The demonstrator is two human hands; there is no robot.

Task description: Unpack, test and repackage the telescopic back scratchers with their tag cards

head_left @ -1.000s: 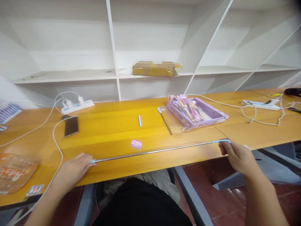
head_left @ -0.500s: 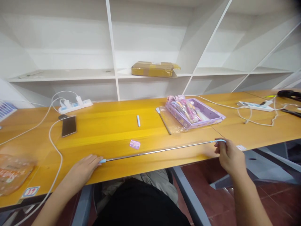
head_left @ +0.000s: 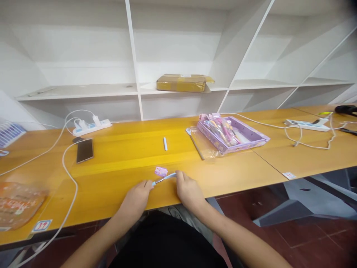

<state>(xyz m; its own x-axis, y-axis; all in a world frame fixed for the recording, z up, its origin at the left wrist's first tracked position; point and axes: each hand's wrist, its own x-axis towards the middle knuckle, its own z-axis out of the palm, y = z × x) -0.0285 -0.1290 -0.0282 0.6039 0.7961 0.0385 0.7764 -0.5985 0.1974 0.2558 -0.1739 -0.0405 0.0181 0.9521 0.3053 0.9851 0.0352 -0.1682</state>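
Observation:
A telescopic back scratcher [head_left: 169, 176], with a short run of metal rod between light-blue ends, spans the space between both hands. My left hand [head_left: 135, 199] is closed around its left end. My right hand [head_left: 191, 190] grips the right end, hiding its tip. Just beyond the scratcher lies a small pink-purple card [head_left: 161, 171]. Farther back is a light-blue tube [head_left: 165, 143]. To its right rests a grey rod with a light-blue clawed head [head_left: 195, 144], on clear plastic.
A purple box [head_left: 245, 147] holds several packaged items. A phone [head_left: 85, 150], a left power strip [head_left: 92, 127] and trailing white cables occupy the left side. An orange bag [head_left: 21, 204] lies near left. Another power strip [head_left: 306, 125] is at right; a taped carton [head_left: 181, 82] sits on the shelf.
The back scratcher was stretched long and is now collapsed to a short length. My right hand has come far left, and my left hand has moved right, bringing them close together.

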